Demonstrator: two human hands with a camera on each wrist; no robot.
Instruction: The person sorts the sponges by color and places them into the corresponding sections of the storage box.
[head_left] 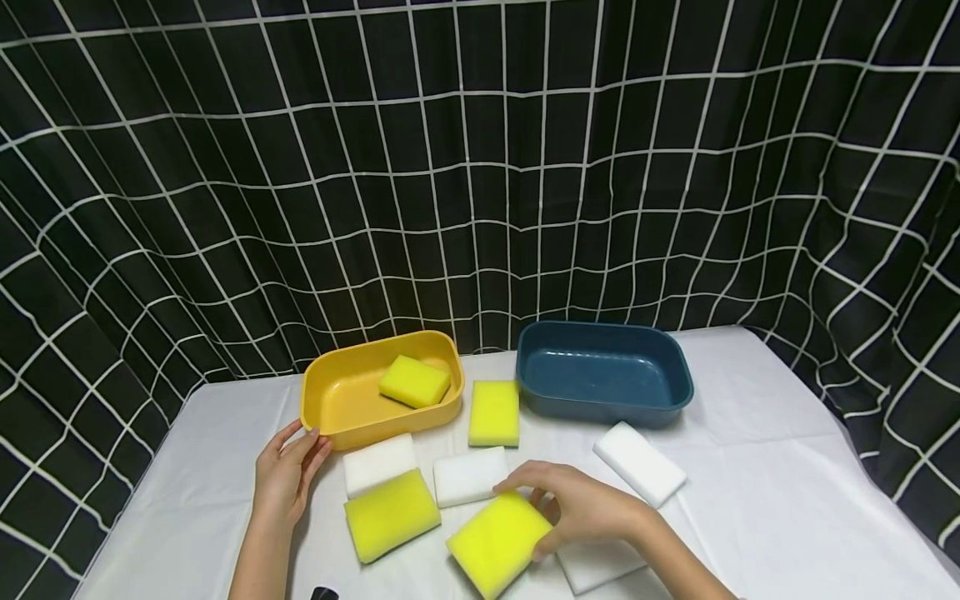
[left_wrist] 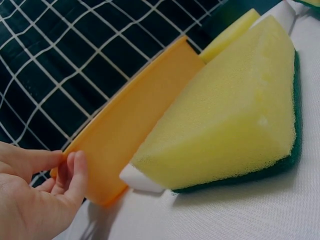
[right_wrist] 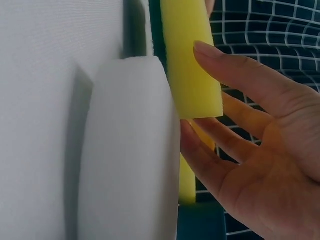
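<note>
My left hand [head_left: 283, 477] pinches the near-left corner rim of a yellow-orange plastic bin [head_left: 337, 404], thumb and fingertips on its edge in the left wrist view. A yellow sponge [head_left: 414, 382] lies inside this bin. My right hand [head_left: 588, 504] grips another yellow sponge [head_left: 495, 546] by its edges, the thumb on one side and fingers on the other. In the right wrist view this sponge [right_wrist: 192, 70] has a dark green scouring layer. Beneath the right hand is a white sponge [head_left: 596, 568], partly hidden by it.
A dark blue bin [head_left: 603, 379] stands at the back right. Between the bins lies a yellow sponge [head_left: 493, 413]. A yellow sponge [head_left: 392, 514] rests by a white sponge [head_left: 378, 464] at front left. More white sponges lie at the middle [head_left: 470, 477] and right [head_left: 640, 464].
</note>
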